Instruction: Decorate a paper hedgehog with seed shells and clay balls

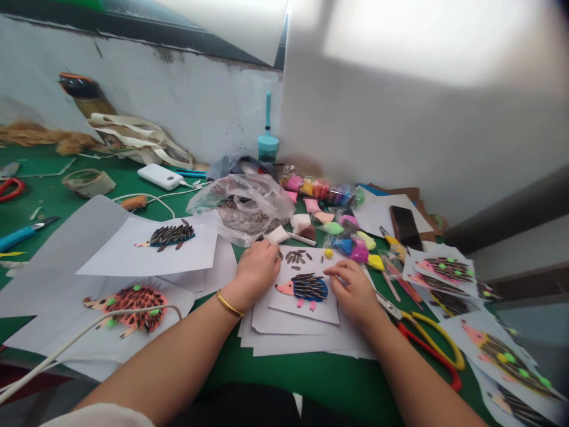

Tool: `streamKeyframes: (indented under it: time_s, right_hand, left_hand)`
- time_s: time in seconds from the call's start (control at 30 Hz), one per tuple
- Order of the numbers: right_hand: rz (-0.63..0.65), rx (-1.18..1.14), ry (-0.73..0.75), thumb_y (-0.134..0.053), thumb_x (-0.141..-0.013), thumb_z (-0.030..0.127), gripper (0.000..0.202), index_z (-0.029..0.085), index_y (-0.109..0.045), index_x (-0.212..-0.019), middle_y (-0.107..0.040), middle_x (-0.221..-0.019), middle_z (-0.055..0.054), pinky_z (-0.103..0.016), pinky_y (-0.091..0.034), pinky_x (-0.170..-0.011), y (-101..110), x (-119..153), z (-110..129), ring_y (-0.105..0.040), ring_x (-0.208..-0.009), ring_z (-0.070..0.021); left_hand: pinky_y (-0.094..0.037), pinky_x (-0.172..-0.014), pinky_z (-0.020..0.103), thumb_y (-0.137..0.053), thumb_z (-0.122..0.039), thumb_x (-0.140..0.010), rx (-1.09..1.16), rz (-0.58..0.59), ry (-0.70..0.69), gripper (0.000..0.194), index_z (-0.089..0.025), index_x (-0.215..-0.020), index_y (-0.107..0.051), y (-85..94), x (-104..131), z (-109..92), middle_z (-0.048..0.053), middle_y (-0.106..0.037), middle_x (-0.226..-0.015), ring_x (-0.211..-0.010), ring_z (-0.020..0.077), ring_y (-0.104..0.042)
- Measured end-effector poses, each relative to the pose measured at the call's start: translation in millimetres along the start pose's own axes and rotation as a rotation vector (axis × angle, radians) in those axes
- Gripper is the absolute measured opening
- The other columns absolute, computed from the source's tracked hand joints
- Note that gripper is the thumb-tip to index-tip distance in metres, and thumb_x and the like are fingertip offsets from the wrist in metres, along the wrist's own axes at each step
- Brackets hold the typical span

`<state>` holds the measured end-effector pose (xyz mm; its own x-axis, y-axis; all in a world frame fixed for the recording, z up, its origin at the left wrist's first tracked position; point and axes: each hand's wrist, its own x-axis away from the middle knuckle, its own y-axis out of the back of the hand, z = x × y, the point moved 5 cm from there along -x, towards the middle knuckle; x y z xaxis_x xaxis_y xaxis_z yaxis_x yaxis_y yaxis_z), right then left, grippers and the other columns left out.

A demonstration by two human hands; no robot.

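On a small white sheet [284, 305] lies a hedgehog picture [310, 287] with a pink face, pink feet and a blue body covered in striped sunflower seeds. My right hand [354, 290] rests at the sheet's right side, index finger stretched toward the hedgehog's back; nothing shows in its fingers. At the upper left edge, my left hand [259, 268] has its fingers curled together beside loose sunflower seeds [296, 257]; what they hold, if anything, is hidden. A yellow clay ball [328, 254] sits above my right fingertips. More white sheets [284, 341] are stacked underneath.
A clear plastic bag of seeds [249, 207] lies beyond my hands, beside colourful clay packets [351, 246]. Red-and-yellow-handled scissors [433, 338] lie by my right forearm. Finished hedgehog sheets lie on both sides. A white cable [93, 323] crosses the left sheets; a phone [405, 227] is at right.
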<state>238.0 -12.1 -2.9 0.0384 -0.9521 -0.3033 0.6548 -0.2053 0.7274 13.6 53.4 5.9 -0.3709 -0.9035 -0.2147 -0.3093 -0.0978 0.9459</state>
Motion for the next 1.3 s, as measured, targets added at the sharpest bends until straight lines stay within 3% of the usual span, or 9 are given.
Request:
streamKeyframes:
  time_s: [0.33, 0.5, 0.6, 0.7, 0.77, 0.87, 1.03, 1.3]
  right_hand:
    - [-0.001, -0.008, 0.022, -0.052, -0.086, 0.02, 0.022, 0.022, -0.073, -0.094, -0.061, -0.099, -0.007, -0.041, -0.048, -0.09, -1.3, 0.3, 1.7, -0.061, -0.096, -0.0241]
    - [-0.001, -0.005, 0.026, -0.052, -0.087, 0.02, 0.022, 0.021, -0.073, -0.093, -0.061, -0.098, -0.008, -0.041, -0.049, -0.089, -1.3, 0.1, 3.7, -0.06, -0.096, -0.0241]
    - [-0.012, 0.003, 0.034, -0.052, -0.088, 0.02, 0.022, 0.021, -0.072, -0.094, -0.061, -0.098, -0.008, -0.041, -0.049, -0.087, 0.0, 0.0, 5.8, -0.06, -0.095, -0.0235]
    - [-0.066, 0.016, 0.09, -0.053, -0.09, 0.021, 0.02, 0.021, -0.071, -0.099, -0.06, -0.099, -0.008, -0.04, -0.049, -0.086, 4.2, 1.4, 13.5, -0.059, -0.094, -0.0229]
    - [-0.123, 0.02, 0.168, -0.056, -0.09, 0.023, 0.019, 0.022, -0.07, -0.103, -0.059, -0.099, -0.008, -0.04, -0.049, -0.085, 8.0, 4.0, 23.3, -0.058, -0.095, -0.0227]
    - [-0.18, 0.014, 0.295, -0.062, -0.089, 0.023, 0.022, 0.024, -0.067, -0.111, -0.059, -0.099, -0.007, -0.04, -0.048, -0.084, 11.8, 9.5, 40.0, -0.058, -0.095, -0.0227]
    - [-0.179, -0.009, 0.382, -0.07, -0.085, 0.024, 0.026, 0.024, -0.065, -0.111, -0.061, -0.097, -0.006, -0.04, -0.048, -0.081, 12.5, 15.3, 54.7, -0.058, -0.089, -0.0221]
    - [-0.181, -0.107, 0.356, -0.064, -0.088, 0.015, 0.016, 0.023, -0.067, -0.101, -0.059, -0.091, -0.005, -0.037, -0.048, -0.077, 14.8, 17.5, 54.8, -0.057, -0.086, -0.02]
  left_hand:
    - [-0.045, -0.076, 0.037, -0.054, -0.032, -0.091, -0.014, 0.012, -0.032, 0.021, -0.018, -0.085, -0.07, -1.2, -4.0, -8.5, 0.01, -0.062, -0.091, -0.091, 0.0255, -0.057]
    - [-0.045, -0.076, 0.037, -0.047, -0.027, -0.094, -0.022, -0.001, -0.024, 0.028, -0.018, -0.083, -0.071, 1.2, -6.4, -7.7, 0.011, -0.063, -0.089, -0.088, 0.0247, -0.058]
    - [-0.045, -0.079, 0.036, -0.049, -0.026, -0.093, 0.129, -0.053, -0.027, 0.027, -0.018, -0.079, -0.071, 5.8, -7.0, -8.9, 0.009, -0.063, -0.086, -0.087, 0.0224, -0.058]
    - [-0.047, -0.078, 0.031, -0.056, -0.028, -0.09, 0.493, -0.087, -0.033, 0.019, -0.019, -0.079, -0.07, 9.5, -4.7, -15.3, 0.005, -0.064, -0.084, -0.084, 0.018, -0.059]
    - [-0.048, -0.078, 0.029, -0.058, -0.029, -0.088, 0.765, -0.07, -0.02, 0.017, -0.018, -0.08, -0.068, 9.6, -1.5, -21.7, 0.003, -0.065, -0.084, -0.083, 0.016, -0.059]
    - [-0.048, -0.08, 0.03, -0.058, -0.034, -0.088, 0.989, -0.004, -0.01, 0.021, -0.018, -0.078, -0.068, 8.3, 5.0, -33.0, 0.003, -0.064, -0.083, -0.083, 0.0163, -0.06]
    - [-0.049, -0.074, 0.029, -0.06, -0.035, -0.088, 1.117, 0.07, 0.001, 0.022, -0.018, -0.078, -0.069, 10.3, 14.3, -44.1, 0.003, -0.063, -0.083, -0.08, 0.0163, -0.06]
    - [-0.048, -0.076, 0.028, -0.063, -0.023, -0.086, 1.03, 0.022, -0.179, 0.012, -0.017, -0.084, -0.074, 20.3, 18.9, -53.8, 0.004, -0.063, -0.082, -0.081, 0.015, -0.06]
